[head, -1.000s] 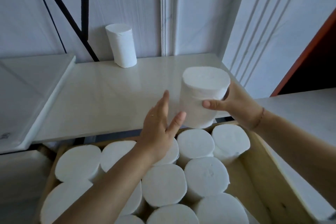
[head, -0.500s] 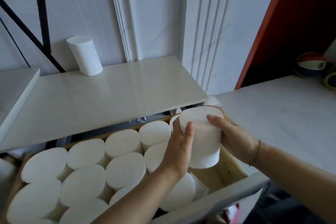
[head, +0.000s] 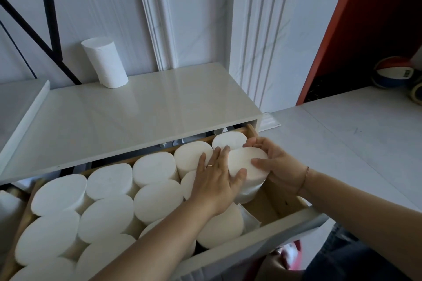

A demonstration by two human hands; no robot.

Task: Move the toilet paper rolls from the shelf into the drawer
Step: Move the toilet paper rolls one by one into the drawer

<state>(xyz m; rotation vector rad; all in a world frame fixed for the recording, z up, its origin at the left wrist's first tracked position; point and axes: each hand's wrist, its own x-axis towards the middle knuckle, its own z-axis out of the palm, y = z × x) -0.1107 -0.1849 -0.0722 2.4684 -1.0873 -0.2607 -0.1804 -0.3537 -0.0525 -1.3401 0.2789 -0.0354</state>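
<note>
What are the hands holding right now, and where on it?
One toilet paper roll, upright, in the drawer: left hand and right hand on opposite sides, thumbs on its top.

Drawer point(head: 294, 209) packed w/ rolls point(head: 109, 181); free gap only right-front corner.

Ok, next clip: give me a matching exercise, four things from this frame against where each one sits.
Things:
1. lone roll
2. held roll
3. ball
4. ring

Places:
A. on a finger of the left hand
B. far right, by the red panel
C. upright on the shelf, near the wall
D. between both hands, at the drawer right end

Pairs: 1-C, 2-D, 3-B, 4-A
</note>
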